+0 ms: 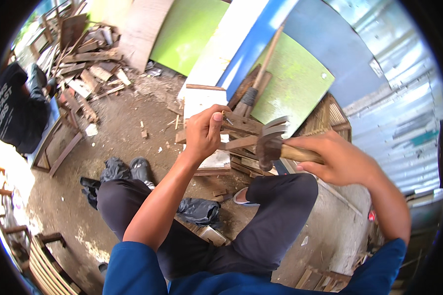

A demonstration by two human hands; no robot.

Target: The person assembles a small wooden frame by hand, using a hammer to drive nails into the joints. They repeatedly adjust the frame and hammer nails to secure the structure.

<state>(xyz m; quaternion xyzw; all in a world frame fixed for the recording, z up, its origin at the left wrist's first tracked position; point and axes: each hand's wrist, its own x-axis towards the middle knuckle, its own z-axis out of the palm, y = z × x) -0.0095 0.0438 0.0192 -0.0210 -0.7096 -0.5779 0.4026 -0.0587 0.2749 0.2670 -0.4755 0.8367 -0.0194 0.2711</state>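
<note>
My right hand (pixel 332 155) is wrapped round the wooden handle of a claw hammer (pixel 270 146). Its metal head hangs to the left of the hand, claws toward the far side, over some wooden pieces. My left hand (pixel 206 132) is closed, thumb up, round the left end of a wooden slat (pixel 241 123). A small dark metal bit, perhaps a nail, shows beside the thumb; its exact form is too small to tell. Another wooden strip (pixel 242 143) lies just nearer, partly behind the hammer head. Beneath them stands a white-topped block (pixel 200 101).
Scrap wood (pixel 91 66) is heaped at the far left. A person in dark clothing (pixel 17 110) sits by a wooden frame (pixel 61 147). Painted boards (pixel 192 37) and corrugated metal sheets (pixel 403 93) stand ahead and right. A black plastic bag (pixel 199 210) lies between my legs.
</note>
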